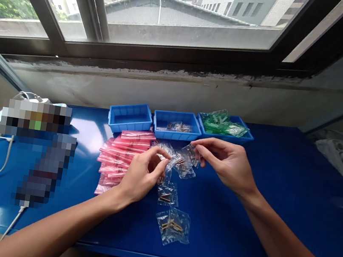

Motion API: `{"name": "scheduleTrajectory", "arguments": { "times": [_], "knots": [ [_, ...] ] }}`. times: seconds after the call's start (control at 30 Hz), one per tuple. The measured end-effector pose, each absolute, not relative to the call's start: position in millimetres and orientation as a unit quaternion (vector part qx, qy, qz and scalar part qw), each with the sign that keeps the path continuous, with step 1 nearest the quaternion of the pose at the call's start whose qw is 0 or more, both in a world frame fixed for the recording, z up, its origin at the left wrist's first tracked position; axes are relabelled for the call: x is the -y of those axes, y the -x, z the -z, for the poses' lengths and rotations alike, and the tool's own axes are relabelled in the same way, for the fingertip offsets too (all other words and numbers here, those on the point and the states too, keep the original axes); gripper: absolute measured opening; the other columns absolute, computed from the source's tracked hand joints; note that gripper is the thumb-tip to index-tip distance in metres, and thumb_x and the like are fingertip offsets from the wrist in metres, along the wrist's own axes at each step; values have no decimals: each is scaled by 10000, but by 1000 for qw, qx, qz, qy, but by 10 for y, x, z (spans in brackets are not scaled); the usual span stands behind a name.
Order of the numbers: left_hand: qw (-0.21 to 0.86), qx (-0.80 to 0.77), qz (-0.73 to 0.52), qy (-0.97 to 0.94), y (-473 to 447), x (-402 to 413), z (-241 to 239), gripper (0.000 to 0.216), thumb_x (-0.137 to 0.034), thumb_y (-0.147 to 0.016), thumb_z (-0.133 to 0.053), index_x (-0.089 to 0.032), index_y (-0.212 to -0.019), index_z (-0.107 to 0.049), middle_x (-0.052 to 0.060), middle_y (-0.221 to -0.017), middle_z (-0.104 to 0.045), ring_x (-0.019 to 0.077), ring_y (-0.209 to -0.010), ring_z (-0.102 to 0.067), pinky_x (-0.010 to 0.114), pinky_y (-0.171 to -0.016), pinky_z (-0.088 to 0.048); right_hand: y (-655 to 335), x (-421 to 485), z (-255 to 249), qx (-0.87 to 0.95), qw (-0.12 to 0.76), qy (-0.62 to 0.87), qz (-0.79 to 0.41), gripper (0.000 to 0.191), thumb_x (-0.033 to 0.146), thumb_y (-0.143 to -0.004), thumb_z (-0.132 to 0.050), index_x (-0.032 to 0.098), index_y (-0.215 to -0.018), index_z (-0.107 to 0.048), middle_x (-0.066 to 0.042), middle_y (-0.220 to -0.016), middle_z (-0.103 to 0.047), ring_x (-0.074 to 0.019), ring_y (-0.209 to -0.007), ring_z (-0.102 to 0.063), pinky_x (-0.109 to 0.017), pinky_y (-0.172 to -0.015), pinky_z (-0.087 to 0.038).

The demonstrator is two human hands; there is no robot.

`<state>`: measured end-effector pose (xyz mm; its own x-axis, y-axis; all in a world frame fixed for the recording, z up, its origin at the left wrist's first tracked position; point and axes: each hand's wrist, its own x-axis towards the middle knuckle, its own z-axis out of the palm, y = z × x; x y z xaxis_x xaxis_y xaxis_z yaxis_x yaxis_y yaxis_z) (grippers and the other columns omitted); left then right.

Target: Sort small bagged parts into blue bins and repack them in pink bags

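My left hand (144,171) is closed, thumb and forefinger pinched at the edge of a small clear plastic bag (173,161). It hovers over the right side of the spread pink bags (119,155). My right hand (229,161) is also closed, its thumb and forefinger pinching a clear plastic bag (194,154) near the middle blue tray. Whether both hands grip the same bag I cannot tell. Below them lie a clear bag with brass-coloured pins (166,197) and, nearer the front, another bag of pins (172,226).
Three blue trays line the back: the left tray (128,129), the middle tray (176,137) with clear bags, and the right tray (249,136) with green bags. A blurred-out dark device (47,170) on a white cable (12,223) lies left. A window (187,23) is behind.
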<state>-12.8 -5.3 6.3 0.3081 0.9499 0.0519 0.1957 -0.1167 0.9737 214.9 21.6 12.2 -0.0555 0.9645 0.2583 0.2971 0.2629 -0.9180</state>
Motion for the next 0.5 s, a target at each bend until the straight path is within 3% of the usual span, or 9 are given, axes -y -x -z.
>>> {"name": "scheduleTrajectory", "arguments": {
  "times": [0.17,0.37,0.5],
  "knots": [
    [506,-432,-386,-638,126,57,-86,306,-426,-959,-666,-160,-1111,-660,-19,-688,-632,125,-538,-595,228,-528,-462,-1968,-113,-44,601,499,415,-466,152,350,-915,-777,203,-952,-789,-29,-739,-745,-155,-598,-685,-274,-586,-594],
    [482,-441,-400,-643,129,58,-53,255,-390,-969,-650,-157,-866,-669,-24,-581,-597,108,-494,-538,212,-496,-416,-1883,-24,-60,626,462,397,-487,154,319,-913,-770,188,-992,-788,-22,-770,-726,-138,-621,-665,-253,-601,-584],
    [484,-447,-410,-630,134,61,-43,310,-434,-950,-689,-155,-819,-663,-20,-565,-611,105,-479,-542,204,-485,-418,-1929,-41,-62,672,408,404,-468,191,345,-922,-757,185,-1000,-828,-40,-797,-743,-151,-653,-661,-256,-603,-558]
  ]
}}
